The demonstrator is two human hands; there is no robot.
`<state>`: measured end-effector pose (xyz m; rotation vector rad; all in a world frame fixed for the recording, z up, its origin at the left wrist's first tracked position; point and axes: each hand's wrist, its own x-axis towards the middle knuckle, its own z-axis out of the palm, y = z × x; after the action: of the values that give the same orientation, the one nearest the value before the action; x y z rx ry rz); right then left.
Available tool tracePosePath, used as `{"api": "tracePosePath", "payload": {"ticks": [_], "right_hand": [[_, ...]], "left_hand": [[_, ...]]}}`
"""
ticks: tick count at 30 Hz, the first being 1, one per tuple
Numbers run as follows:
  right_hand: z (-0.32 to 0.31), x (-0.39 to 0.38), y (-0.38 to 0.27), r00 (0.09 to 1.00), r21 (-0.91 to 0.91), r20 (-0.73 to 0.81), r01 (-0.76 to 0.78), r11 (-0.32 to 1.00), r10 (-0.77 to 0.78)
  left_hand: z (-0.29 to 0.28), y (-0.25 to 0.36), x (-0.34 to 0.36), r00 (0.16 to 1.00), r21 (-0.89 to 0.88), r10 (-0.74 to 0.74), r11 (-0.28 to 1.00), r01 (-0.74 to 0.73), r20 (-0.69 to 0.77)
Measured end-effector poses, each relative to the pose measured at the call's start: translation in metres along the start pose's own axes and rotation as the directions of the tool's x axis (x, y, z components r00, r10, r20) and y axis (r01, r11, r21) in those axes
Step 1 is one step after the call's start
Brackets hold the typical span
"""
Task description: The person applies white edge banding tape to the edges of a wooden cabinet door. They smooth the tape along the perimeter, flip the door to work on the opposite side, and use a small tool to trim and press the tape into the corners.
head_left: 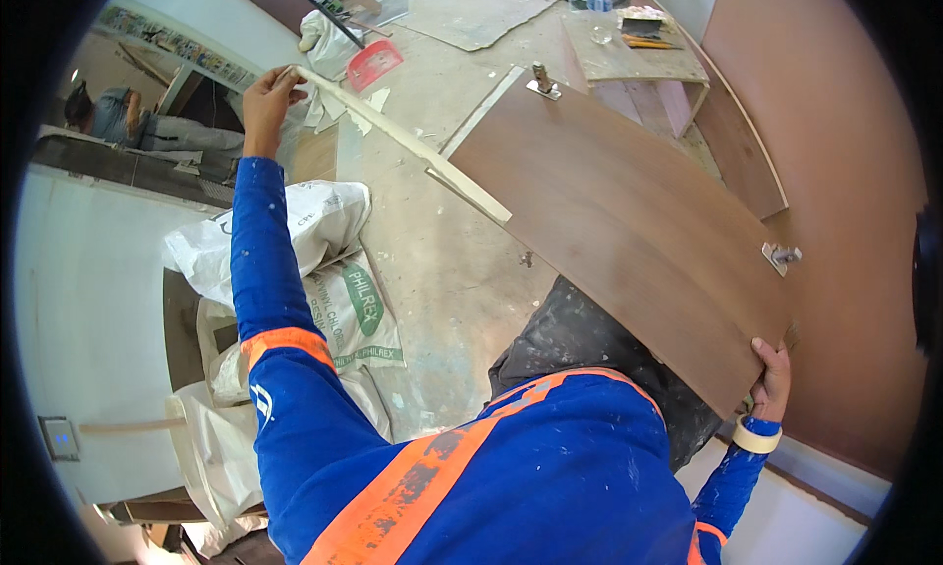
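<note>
Left hand [269, 101] pinches a pale strip [393, 138] meeting a brown panel [629, 241] gripped by the right hand [774, 376]; apparent taping or peeling next calls for steady tension.

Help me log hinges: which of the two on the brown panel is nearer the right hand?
The hinge just above the right hand in the picture; the other hinge is near the far end of the brown panel.

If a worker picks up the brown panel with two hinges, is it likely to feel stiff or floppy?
The brown panel is probably stiff: it shows no sag. Being broad, it may swing if lifted by one corner. Its protruding metal hinges would likely catch if pushed along face-down.
</note>
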<state>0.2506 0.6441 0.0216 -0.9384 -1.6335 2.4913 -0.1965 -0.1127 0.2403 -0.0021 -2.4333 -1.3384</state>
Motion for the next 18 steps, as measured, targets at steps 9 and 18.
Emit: {"api": "tracePosePath", "payload": {"ticks": [9,18], "right_hand": [[0.006,-0.005,-0.001,1.000,-0.008,-0.012,0.024,1.000,-0.024],[0.008,-0.009,0.006,0.999,0.009,-0.023,0.047,0.999,-0.047]], "left_hand": [[-0.062,0.000,0.064,0.939,-0.126,-0.158,0.984,0.124,-0.305],[-0.093,0.006,0.136,0.812,-0.430,-0.222,0.902,-0.040,-0.540]]}}
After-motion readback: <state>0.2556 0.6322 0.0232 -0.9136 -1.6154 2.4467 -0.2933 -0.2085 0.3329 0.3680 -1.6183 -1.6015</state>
